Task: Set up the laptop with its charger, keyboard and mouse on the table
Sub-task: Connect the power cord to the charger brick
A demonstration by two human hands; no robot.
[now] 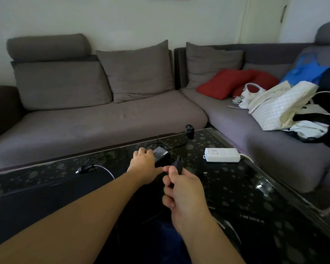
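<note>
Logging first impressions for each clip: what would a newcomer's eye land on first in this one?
First the two bare forearms reaching in from the bottom: the left hand rests on the black charger brick at mid-table, while the right hand pinches a black plug just beside it. Next, the white power strip stands out to the right on the dark spotted glass table, and behind it the red cushions on the grey sofa.

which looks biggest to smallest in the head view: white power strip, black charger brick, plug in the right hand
1. white power strip
2. black charger brick, partly hidden by the left hand
3. plug in the right hand, mostly covered, so unsure
</note>
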